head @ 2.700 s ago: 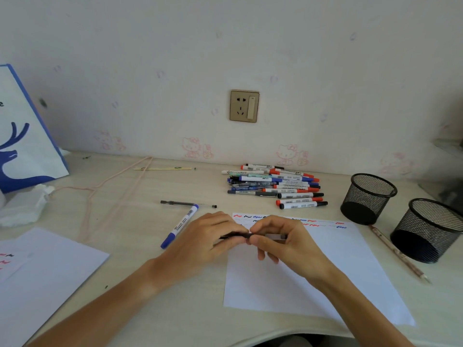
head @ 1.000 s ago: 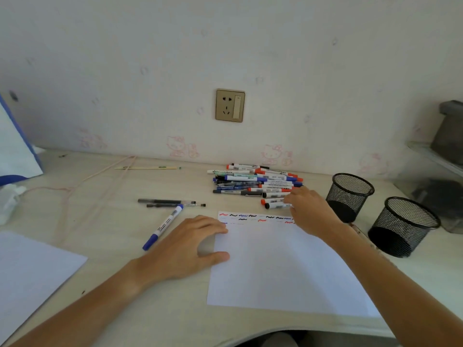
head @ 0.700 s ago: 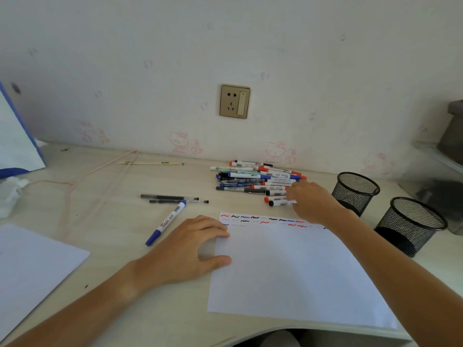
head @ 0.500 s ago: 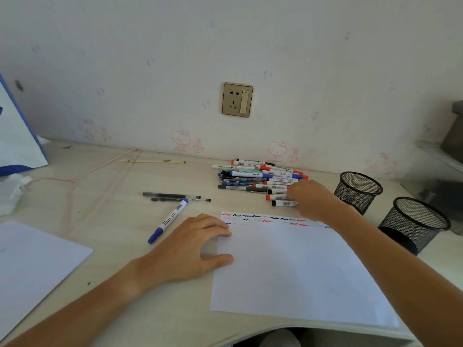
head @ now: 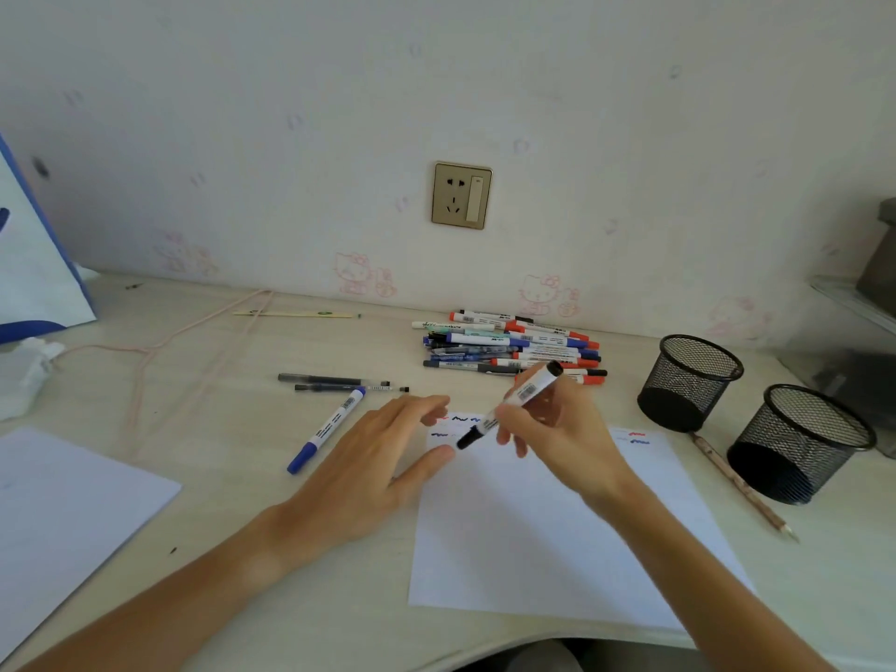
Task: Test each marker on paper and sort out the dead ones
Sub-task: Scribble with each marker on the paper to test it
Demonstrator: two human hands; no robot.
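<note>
No wording can be read: the barcode label on the black-capped marker (head: 510, 405) and the print on the blue-capped marker (head: 328, 428) are too blurred.

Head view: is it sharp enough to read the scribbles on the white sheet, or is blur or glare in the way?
Head view: soft, even light, no glare on the white paper sheet. The coloured test scribbles show but look smeared. The right hand holding the black-capped white marker is slightly blurred, as are the left hand's fingers. Wide-angle bowing leans the black mesh cups outward.
</note>
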